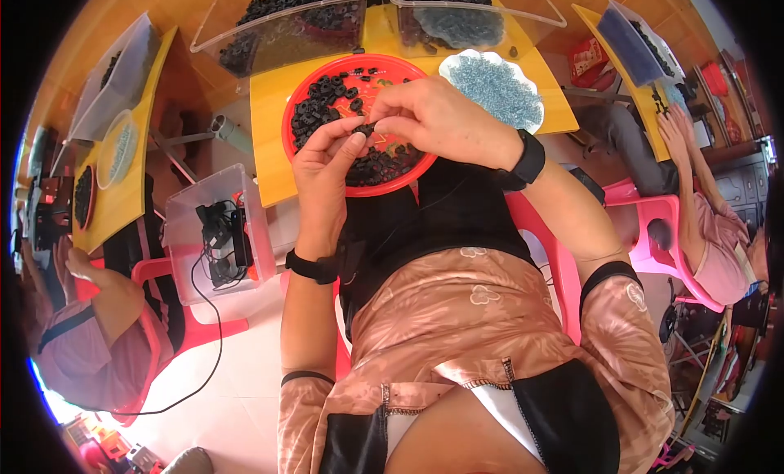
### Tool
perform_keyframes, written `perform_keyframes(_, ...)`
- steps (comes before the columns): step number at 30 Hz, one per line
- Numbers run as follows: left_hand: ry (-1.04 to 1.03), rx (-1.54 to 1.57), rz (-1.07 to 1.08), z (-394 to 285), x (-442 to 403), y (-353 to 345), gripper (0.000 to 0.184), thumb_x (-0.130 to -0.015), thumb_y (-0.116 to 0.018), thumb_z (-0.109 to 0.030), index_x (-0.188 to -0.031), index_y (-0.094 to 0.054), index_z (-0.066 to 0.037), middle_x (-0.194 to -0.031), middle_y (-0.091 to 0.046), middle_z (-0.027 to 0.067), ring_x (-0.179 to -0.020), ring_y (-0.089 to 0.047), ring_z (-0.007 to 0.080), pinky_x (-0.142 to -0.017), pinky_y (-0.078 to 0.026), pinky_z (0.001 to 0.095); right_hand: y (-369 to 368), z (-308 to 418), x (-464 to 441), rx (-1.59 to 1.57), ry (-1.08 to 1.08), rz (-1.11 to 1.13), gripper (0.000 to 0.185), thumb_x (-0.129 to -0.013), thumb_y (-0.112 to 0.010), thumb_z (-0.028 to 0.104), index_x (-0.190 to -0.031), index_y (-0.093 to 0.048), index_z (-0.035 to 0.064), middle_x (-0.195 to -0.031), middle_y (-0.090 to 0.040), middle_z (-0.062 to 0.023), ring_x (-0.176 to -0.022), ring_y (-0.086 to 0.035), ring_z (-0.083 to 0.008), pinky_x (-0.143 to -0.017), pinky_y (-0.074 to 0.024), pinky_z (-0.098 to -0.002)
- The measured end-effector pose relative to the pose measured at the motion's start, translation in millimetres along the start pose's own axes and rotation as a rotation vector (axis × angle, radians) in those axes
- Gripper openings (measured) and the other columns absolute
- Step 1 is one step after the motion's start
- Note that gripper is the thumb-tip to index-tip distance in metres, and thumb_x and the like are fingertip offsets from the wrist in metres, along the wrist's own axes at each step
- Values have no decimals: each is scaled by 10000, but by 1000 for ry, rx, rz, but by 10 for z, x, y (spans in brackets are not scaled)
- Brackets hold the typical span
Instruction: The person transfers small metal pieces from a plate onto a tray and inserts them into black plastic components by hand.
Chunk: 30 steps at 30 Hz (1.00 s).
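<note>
Over a red round tray (296, 89), my two hands meet fingertip to fingertip. My left hand (328, 160) pinches a small black plastic part (365, 130) between thumb and fingers. From the right, my right hand (433, 119) reaches in with its fingers pinched at the same part; whether it holds a second tiny piece is hidden. Many loose black parts (320, 106) lie in the tray beneath, mostly on its left and near sides. Right of the tray stands a white scalloped plate (535, 106) full of small shiny silvery pieces (494, 90), probably metal.
Clear plastic bins (282, 35) of black parts stand at the back of the yellow table (269, 176). A clear box (184, 229) with black cables sits on the floor at left. Other people work at yellow tables on both sides, a co-worker's hands (676, 135) showing at right.
</note>
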State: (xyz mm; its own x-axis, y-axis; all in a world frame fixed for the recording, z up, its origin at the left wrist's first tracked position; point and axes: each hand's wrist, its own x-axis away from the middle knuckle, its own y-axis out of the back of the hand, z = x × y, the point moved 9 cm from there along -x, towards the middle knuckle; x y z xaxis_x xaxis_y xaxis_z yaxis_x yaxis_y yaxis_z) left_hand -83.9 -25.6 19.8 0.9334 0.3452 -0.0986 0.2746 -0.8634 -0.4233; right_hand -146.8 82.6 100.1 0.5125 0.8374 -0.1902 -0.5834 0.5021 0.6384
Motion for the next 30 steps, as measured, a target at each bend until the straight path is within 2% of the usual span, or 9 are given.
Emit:
perform_keyframes(4,-15,8,23,25,7,-28,194,-873,-633,-7,-1066,-627,11,-919,-655,50,-832,-633,110,-754,-495,219,-31,-156,35,-231,-83,-10,132,-866,-622,112,-912,-629,-11,-695,-643,-72,-609,-586,-105,-581,-466,-248)
perform_keyframes(10,20,1,58,72,21,-109,162,-890,-612,-10,-1050,-605,10,-937,-655,58,-837,-637,117,-766,-503,229,-8,-36,48,34,41,27,119,-856,-608,101,-891,-631,-11,-686,-651,-72,-596,-607,-114,-566,-479,-239)
perform_keyframes(16,-48,-84,50,53,44,-115,138,-892,-589,24,-1029,-601,21,-925,-657,70,-818,-633,112,-764,-509,234,-41,-68,63,26,28,19,126,-848,-600,101,-873,-619,-21,-704,-678,-93,-612,-665,-140,-567,-520,-254)
perform_keyframes(22,-72,-102,14,59,64,-114,132,-893,-577,40,-1022,-598,32,-905,-656,71,-797,-625,98,-747,-508,222,-90,-146,141,-150,-147,20,125,-850,-586,86,-867,-607,-36,-694,-674,-86,-590,-662,-125,-542,-512,-239)
perform_keyframes(30,-59,-187,42,26,86,-179,136,-894,-584,24,-1029,-603,31,-879,-660,71,-780,-626,104,-722,-500,217,-107,-311,173,-355,-213,68,115,-849,-619,75,-886,-631,-34,-726,-678,-65,-635,-665,-115,-582,-511,-223)
